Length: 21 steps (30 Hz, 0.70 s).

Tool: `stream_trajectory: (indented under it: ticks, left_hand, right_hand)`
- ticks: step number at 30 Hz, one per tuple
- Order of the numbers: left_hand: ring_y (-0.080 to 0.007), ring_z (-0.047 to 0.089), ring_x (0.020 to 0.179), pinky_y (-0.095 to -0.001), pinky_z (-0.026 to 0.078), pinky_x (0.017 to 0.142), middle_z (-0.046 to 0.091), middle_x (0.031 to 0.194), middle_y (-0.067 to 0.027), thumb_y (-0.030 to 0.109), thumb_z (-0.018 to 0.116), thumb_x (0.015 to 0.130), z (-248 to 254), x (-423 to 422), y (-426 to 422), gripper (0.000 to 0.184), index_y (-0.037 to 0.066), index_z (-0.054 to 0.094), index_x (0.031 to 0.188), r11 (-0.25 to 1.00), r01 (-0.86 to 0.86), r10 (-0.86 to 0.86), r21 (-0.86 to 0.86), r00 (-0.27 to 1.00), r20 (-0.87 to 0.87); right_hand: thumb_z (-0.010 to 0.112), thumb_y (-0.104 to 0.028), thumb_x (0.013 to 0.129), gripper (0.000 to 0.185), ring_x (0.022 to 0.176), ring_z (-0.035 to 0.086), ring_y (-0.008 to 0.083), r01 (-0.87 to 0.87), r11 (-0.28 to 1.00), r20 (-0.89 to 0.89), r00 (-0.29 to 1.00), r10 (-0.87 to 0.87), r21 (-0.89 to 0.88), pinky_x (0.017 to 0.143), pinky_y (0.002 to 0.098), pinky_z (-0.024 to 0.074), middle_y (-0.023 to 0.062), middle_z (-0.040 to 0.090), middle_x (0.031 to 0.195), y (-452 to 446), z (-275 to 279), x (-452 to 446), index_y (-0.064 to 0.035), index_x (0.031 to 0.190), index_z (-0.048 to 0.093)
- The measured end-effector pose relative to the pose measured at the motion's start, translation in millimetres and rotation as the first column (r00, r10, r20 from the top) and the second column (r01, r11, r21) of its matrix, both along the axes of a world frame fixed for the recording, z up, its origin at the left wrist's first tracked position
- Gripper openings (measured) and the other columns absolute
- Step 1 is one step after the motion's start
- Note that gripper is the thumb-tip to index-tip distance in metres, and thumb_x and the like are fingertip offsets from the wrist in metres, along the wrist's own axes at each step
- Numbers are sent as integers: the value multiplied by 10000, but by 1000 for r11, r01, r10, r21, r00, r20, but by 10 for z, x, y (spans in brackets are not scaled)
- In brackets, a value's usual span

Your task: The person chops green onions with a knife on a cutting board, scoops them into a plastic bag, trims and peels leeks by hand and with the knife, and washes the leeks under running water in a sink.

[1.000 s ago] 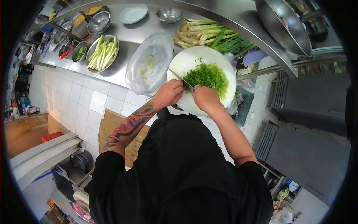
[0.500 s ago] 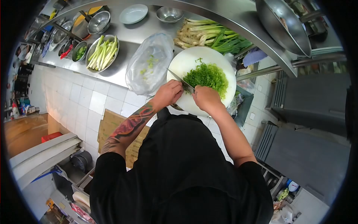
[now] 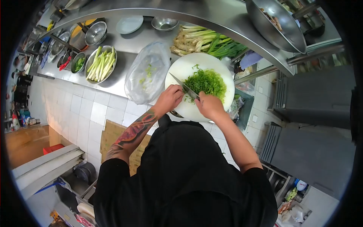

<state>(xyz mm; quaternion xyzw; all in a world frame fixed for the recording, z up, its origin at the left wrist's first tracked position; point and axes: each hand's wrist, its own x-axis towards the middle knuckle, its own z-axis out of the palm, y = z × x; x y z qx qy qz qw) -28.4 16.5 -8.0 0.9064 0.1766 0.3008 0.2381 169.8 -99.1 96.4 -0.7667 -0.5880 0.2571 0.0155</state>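
Note:
My right hand (image 3: 209, 104) is wrapped round the handle end of a knife (image 3: 184, 86), whose blade points up and left over a round white cutting board (image 3: 177, 70). Closed at the board's left edge, my left hand (image 3: 170, 97) has its fingertips beside the blade; what they pinch is too small to name. A heap of chopped green onion (image 3: 207, 82) lies on the board, just beyond the knife. To the left of the board is a clear plastic bag (image 3: 147, 73) with some green bits.
Whole green onions (image 3: 206, 39) lie behind the board. A metal bowl of cut stalks (image 3: 101, 65) stands on the left, near a small bowl of green pieces (image 3: 78, 62). A white plate (image 3: 129, 25) and an empty metal bowl (image 3: 165, 24) sit farther back. A metal shelf (image 3: 227, 28) with a large pan (image 3: 277, 28) overhangs.
The camera view has shifted, so the counter and board appear lower and slightly left. The knife blade has tilted a little; both hands stay at the board.

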Motion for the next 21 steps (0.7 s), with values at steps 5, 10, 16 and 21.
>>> stream_trajectory:
  ticks: [5, 10, 16, 21]
  left_hand:
    - [-283, 636, 1038, -383, 563, 863, 651, 1078, -67, 54, 745, 831, 25, 7, 96, 133, 58, 714, 960, 997, 72, -69, 43, 996, -52]
    - [-283, 640, 1039, -375, 564, 871, 665, 1091, -68, 53, 753, 821, 49, 20, 105, 153, 48, 716, 969, 994, 104, -102, 26, 991, -83]
    - [-293, 625, 1018, -378, 550, 883, 634, 1048, -87, 59, 742, 821, 68, 6, 99, 150, 31, 711, 966, 991, 126, -125, 38, 991, -42]
    - [-312, 634, 1047, -404, 562, 863, 651, 1074, -100, 34, 737, 815, 37, -22, 60, 179, 42, 717, 993, 997, 72, -74, -29, 996, -58]
  right_hand:
    - [592, -288, 1024, 297, 837, 719, 438, -88, 992, 59, 995, 83, 88, 763, 546, 557, 232, 728, 847, -66, 125, -48, 8, 1001, 612]
    - [555, -206, 993, 229, 867, 741, 406, -94, 992, 87, 992, 86, 82, 780, 528, 567, 236, 746, 885, 50, -44, -119, 7, 984, 638]
    - [542, -144, 953, 195, 883, 748, 398, -147, 988, 78, 987, 143, 49, 767, 503, 574, 225, 753, 898, 67, 82, -117, 12, 997, 650]
    - [518, -121, 955, 194, 886, 745, 408, -148, 988, 50, 988, 145, 50, 784, 512, 573, 232, 752, 903, 93, 167, -137, 18, 978, 652]
